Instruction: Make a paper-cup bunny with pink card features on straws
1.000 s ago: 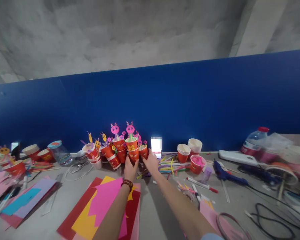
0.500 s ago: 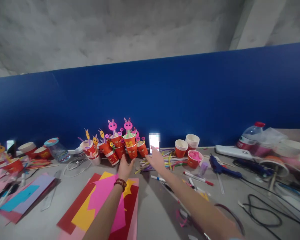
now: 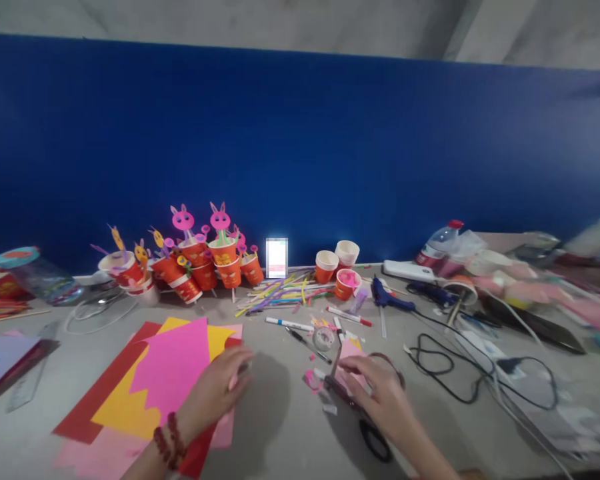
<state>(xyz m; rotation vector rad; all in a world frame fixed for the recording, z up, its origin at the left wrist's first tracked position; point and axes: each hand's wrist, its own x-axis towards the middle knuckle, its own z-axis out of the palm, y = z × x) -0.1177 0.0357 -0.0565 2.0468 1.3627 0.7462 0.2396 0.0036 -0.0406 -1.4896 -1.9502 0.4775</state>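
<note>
Nearest, the scissors (image 3: 341, 391) lie on the desk (image 3: 280, 433) beneath the right hand (image 3: 377, 387), whose fingers are loosely spread; blur hides whether they touch. Scissors handle best by the loops, fingertips kept off the blades and clear of the tape roll (image 3: 316, 340) near them. The left hand (image 3: 223, 383), half-curled, hangs over the right edge of the coloured sheets (image 3: 175, 353); I cannot tell whether it holds anything. Beyond, red cups (image 3: 227, 273) bear yellow print too small to read, and the bottle (image 3: 439, 241) carries a red label, equally illegible.
</note>
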